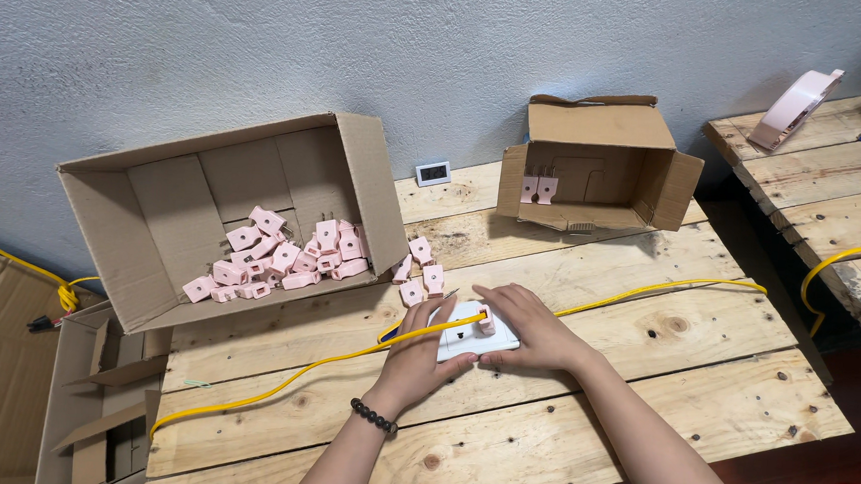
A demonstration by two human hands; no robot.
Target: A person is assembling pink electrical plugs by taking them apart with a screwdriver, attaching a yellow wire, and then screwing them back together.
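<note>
A white socket block (473, 333) is held flat on the wooden pallet table (578, 413), near its middle, with its long axis running left to right across the planks. It is gripped at its left end by the left hand (424, 353), whose fingers are curled around the near-left corner with the thumb laid on top. The right hand (529, 324) is laid over the right end, and a small pink plug piece (486, 322) appears to be pinched or pressed between its fingertips against the top of the block; the exact contact is hidden by the fingers. A yellow cable (279, 376) is run across the table beneath the hands and off to the right. Both hands are on the block, the right being nearer the pink piece. Just beyond the hands a few loose pink plugs (420, 271) are scattered, and to the far left a tipped cardboard box (199, 213) holding a heap of them is seen. A smaller open box (598, 162) with two pink pieces inside is set at the far right. The block's socket face is largely covered and hard to make out.
</note>
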